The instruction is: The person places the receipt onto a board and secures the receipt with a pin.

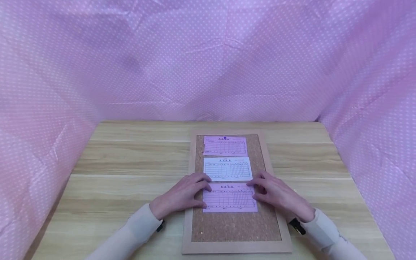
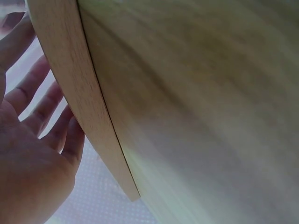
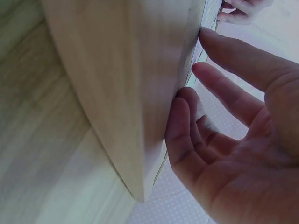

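**A:** Pink cloth with white dots (image 1: 208,61) hangs on three sides of you, and a pale wooden table (image 1: 130,166) runs out in front. What lies on it?

**B:** A cork board (image 1: 234,225) in a light wood frame lies flat, just right of the middle, its long side running away from you. Three printed slips sit on the cork in a column: a far pink slip (image 1: 225,146), a white slip (image 1: 227,169) in the middle, and a near pink slip (image 1: 230,198) closest to you.

**A:** And your hands?

**B:** Your left hand (image 1: 182,195) lies palm down across the board's left frame, fingers fairly straight, their tips at the left edge of the near pink slip, close under the corner of the white slip. Your right hand (image 1: 279,196) mirrors it over the right frame, fingers reaching to the slip's right edge.

**A:** Is either one gripping anything?

**B:** No. Both rest flat with the fingers spread. In the left wrist view your fingers (image 2: 42,102) lie extended along the frame's edge; in the right wrist view your fingers (image 3: 224,60) are loosely stretched beside it. Nothing is pinched or curled round.
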### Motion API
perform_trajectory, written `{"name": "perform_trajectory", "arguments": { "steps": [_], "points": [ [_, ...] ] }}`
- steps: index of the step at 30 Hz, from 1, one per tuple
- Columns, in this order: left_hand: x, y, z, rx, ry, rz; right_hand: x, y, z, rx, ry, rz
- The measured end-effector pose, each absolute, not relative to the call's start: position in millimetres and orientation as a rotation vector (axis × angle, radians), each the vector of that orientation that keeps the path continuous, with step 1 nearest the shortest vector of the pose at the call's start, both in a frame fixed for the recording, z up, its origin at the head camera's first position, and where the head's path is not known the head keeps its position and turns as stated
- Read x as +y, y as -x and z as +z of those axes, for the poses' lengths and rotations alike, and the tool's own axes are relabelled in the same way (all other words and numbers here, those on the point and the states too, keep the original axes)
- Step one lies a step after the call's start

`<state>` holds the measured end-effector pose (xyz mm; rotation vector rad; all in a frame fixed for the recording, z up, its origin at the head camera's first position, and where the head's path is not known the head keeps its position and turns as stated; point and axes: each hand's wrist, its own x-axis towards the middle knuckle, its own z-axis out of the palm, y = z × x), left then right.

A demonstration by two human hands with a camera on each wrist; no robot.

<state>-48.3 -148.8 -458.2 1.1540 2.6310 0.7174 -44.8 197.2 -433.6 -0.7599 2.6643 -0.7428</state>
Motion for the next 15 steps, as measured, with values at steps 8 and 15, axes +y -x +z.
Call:
{"name": "perform_trajectory", "arguments": {
  "steps": [8,15],
  "points": [
    [-149,50,-459,2.630,-1.150,0.718,205,43,-431,2.717,0.819,-0.854],
    [-149,48,-459,2.618,-1.121,0.712,228,42,-428,2.826,0.821,-1.044]
  ]
}}
